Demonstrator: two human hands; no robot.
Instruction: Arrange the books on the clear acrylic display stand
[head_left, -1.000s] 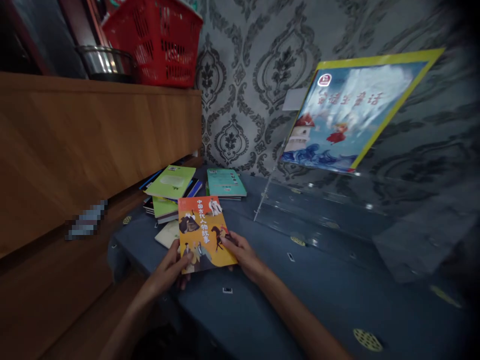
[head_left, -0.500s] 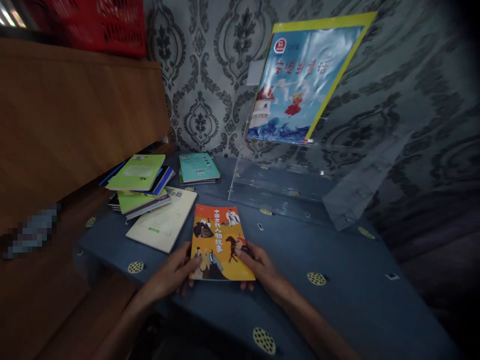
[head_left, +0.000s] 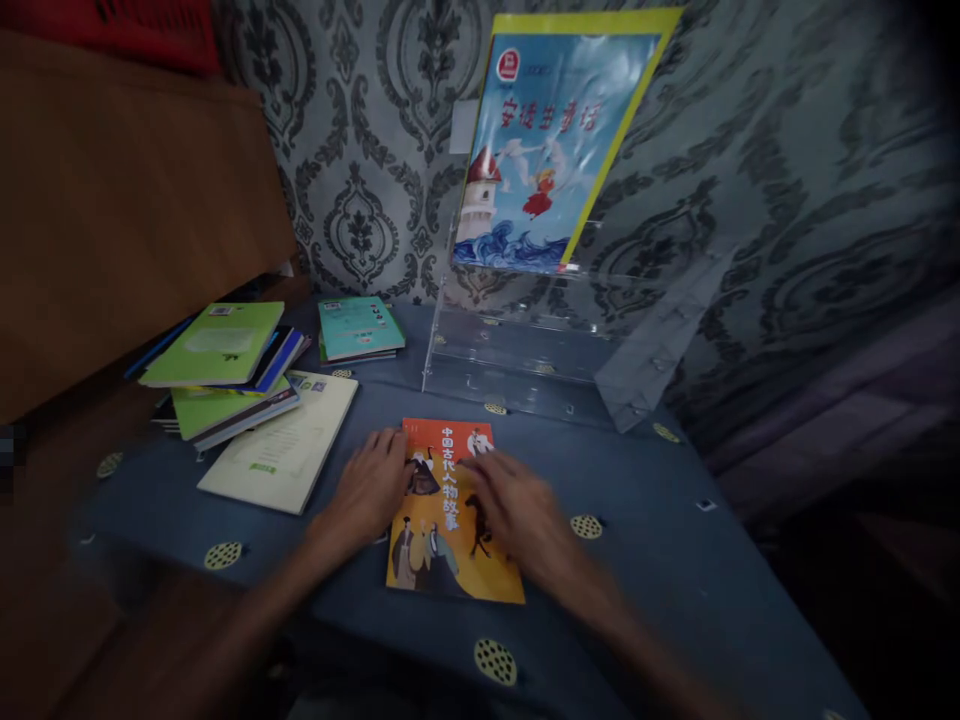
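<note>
An orange-and-yellow paperback book [head_left: 427,510] with white Chinese characters and painted figures lies near the table's front edge, cover up. My left hand [head_left: 375,480] is closed at its upper left edge, the thumb on the cover. Over the right side of the book bends my right hand [head_left: 521,505], fingers curled on the cover and edge, hiding part of the horse picture. Beyond the book stands a clear plastic rack [head_left: 517,385]. Its top tier holds a blue book with a yellow border [head_left: 555,150], leaning back and facing me.
At the left, a cream book [head_left: 300,450] lies partly under a stack of books topped by a green one [head_left: 225,345]. A teal book [head_left: 360,325] tops a smaller pile behind. A wooden cabinet [head_left: 135,190] borders the blue tablecloth [head_left: 660,580]; patterned wallpaper rises behind.
Both hands have moved from the lower sides of the orange book up to its upper part. The book sits slightly lower in view. The whole view has shifted, moving the background leftward.
</note>
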